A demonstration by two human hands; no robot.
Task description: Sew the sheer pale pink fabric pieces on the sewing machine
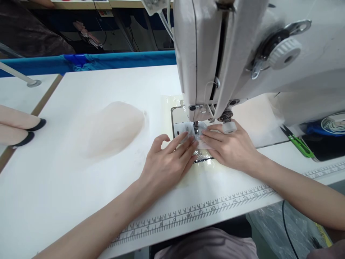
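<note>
My left hand (172,158) lies palm down beside the needle area of a sewing machine (199,72), its fingers stretched towards the presser foot (196,127). From the right, my right hand (231,144) rests with straight fingers on a thin, pale, sheer cloth (205,145) close to the foot. Both hands press down flat rather than grip. Between the fingertips, part of the metal needle plate (179,128) shows. The cloth's edges are mostly hidden under my fingers and the machine head.
A beige sheer rounded piece (118,126) lies left on the white table (81,201). Two pale shapes with black ends (16,124) rest at the far left. Green-handled thread snips (299,144) and a black flat object (327,145) lie right. A printed ruler (188,216) follows the front edge.
</note>
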